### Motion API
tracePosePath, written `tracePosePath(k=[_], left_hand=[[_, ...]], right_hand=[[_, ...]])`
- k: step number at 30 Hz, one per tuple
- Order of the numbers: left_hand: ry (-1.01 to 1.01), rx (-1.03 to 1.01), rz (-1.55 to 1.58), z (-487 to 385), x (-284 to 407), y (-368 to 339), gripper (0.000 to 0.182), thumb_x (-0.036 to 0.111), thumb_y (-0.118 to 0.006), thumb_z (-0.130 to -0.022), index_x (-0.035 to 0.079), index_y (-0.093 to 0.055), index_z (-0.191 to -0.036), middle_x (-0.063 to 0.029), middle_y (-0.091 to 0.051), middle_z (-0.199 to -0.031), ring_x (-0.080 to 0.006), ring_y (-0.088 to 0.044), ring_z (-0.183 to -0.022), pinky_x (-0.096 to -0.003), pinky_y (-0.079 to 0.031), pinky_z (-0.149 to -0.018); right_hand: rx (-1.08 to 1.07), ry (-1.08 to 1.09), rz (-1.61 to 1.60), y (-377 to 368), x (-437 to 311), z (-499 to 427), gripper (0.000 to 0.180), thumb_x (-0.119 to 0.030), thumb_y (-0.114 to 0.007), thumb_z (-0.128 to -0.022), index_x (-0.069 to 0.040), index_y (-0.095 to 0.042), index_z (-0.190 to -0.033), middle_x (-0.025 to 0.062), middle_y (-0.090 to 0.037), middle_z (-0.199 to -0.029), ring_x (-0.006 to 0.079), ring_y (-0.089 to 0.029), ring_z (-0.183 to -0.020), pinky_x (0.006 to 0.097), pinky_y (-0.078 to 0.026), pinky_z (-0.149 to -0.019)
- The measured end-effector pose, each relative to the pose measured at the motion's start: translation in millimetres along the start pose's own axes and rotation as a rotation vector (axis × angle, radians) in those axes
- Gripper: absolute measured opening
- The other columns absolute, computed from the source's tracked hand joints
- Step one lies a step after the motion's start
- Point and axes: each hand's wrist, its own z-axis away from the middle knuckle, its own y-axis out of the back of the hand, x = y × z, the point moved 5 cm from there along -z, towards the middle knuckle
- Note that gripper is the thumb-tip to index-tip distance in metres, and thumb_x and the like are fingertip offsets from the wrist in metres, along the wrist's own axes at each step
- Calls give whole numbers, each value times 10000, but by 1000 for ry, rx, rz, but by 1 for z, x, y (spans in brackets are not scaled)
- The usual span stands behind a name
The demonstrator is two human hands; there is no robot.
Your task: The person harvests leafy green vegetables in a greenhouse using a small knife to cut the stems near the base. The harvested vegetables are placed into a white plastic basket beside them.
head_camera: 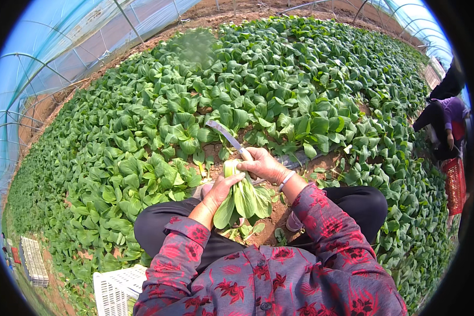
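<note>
A cut head of bok choy hangs between my knees, its pale stem end up and its leaves pointing down. My left hand grips it from the left side. In my right hand is the light handle of a harvesting knife, whose slightly curved blade points up and to the left, away from me. My right thumb also touches the bok choy stems. Loose leaves lie on the bare soil below.
Dense rows of growing bok choy surround me under a plastic-film tunnel. A white plastic crate stands at lower left, more crates farther left. At right, another person is beside a red crate.
</note>
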Motion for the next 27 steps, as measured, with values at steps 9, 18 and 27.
tracePosePath(k=[9,18,27], left_hand=[[152,-80,128,-10,-1,30,358,139,-627,-771,-20,-578,-1087,-132,-659,-919,-215,-654,-766,-358,-557,-677],[225,-3,86,-45,-11,45,400,190,-664,-752,-10,-581,-1089,-126,-660,-922,-238,-660,-787,-368,-557,-723],[202,136,-1669,-129,19,78,518,207,-703,-658,6,-555,-1112,-187,-610,-1056,-329,-639,-886,-406,-503,-811]], right_hand=[[234,-128,201,93,24,-16,274,-134,-689,-789,11,-598,-1002,18,-577,-660,94,-535,-470,235,-441,-416],[-78,-242,-69,29,53,-43,299,-63,-676,-720,-11,-581,-998,46,-632,-692,108,-517,-438,250,-442,-415],[62,-532,388,114,191,-57,245,-145,-660,-777,24,-604,-944,131,-644,-725,229,-641,-579,367,-522,-538]])
